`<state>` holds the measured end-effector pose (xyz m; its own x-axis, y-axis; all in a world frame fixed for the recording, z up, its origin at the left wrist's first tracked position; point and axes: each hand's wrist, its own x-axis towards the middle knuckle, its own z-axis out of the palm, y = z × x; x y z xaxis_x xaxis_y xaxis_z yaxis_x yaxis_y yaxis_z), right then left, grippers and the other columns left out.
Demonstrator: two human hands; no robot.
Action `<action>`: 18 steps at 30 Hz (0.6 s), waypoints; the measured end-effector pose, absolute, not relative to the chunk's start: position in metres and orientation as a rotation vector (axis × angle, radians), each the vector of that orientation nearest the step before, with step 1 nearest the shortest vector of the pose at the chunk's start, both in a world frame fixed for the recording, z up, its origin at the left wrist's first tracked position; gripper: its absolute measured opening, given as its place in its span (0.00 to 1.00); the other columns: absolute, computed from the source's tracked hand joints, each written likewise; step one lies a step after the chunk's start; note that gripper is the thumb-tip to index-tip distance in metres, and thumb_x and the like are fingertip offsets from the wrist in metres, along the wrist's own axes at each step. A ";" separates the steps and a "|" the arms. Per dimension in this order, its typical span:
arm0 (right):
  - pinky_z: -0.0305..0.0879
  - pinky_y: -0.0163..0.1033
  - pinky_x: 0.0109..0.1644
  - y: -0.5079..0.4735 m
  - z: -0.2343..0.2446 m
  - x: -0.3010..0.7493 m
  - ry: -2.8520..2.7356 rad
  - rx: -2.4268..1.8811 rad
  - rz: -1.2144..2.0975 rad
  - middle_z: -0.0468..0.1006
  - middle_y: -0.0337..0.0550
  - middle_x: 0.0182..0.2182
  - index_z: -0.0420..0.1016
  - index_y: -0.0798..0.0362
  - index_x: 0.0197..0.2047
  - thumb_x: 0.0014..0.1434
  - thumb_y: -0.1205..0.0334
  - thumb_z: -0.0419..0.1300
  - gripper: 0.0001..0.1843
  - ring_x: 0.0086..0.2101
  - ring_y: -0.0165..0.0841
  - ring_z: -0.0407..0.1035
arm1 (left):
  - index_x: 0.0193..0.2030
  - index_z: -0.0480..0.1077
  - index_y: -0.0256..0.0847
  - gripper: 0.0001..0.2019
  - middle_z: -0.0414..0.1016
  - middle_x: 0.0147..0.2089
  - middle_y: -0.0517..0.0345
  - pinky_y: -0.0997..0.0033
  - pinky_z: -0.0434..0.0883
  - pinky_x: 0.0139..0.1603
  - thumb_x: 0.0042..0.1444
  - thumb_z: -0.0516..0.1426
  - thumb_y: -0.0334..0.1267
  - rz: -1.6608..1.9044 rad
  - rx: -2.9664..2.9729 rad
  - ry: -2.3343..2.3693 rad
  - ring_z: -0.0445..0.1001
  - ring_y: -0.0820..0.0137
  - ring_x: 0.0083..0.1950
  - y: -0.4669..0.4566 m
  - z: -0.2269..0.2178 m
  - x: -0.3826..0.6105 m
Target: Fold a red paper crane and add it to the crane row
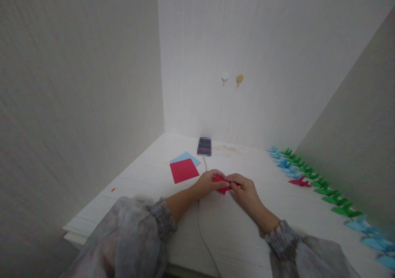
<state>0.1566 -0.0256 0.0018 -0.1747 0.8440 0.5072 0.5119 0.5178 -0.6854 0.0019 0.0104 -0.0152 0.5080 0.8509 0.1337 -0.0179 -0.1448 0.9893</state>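
Note:
A small folded piece of red paper [223,184] is pinched between both hands just above the white table [148,175]. My left hand [207,184] grips its left side with fingers closed. My right hand [245,189] grips its right side, fingers curled over the top edge. Part of the paper is hidden under my fingers. A flat red paper square [184,170] lies to the left behind my hands, on top of a light blue square [186,157].
A row of several folded paper figures, green [321,184] and blue [367,230], with one red figure [300,182], lines the right wall. A blurred phone [204,146] stands near the back wall, with a cable [202,228] running toward the table's front edge. Two hooks [231,79] are on the back wall.

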 end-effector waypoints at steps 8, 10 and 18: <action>0.66 0.39 0.38 -0.029 0.006 0.155 -1.785 -1.070 0.488 0.74 0.44 0.34 0.72 0.52 0.39 0.49 0.68 0.53 0.13 0.34 0.33 0.68 | 0.38 0.66 0.35 0.14 0.72 0.36 0.53 0.73 0.66 0.36 0.44 0.57 0.40 1.034 1.594 0.780 0.70 0.72 0.35 0.014 -0.019 0.002; 0.65 0.40 0.39 -0.030 0.008 0.154 -1.788 -1.072 0.471 0.74 0.45 0.34 0.71 0.53 0.39 0.51 0.64 0.54 0.11 0.35 0.34 0.68 | 0.38 0.66 0.35 0.14 0.72 0.36 0.53 0.72 0.67 0.37 0.45 0.57 0.40 1.075 1.590 0.789 0.70 0.72 0.35 0.014 -0.019 0.002; 0.63 0.39 0.37 -0.028 0.008 0.149 -1.839 -1.111 0.286 0.70 0.44 0.29 0.71 0.53 0.30 0.52 0.62 0.54 0.06 0.32 0.34 0.65 | 0.37 0.66 0.37 0.10 0.72 0.34 0.56 0.73 0.66 0.38 0.47 0.55 0.37 1.106 1.893 0.885 0.69 0.72 0.35 0.007 -0.010 -0.002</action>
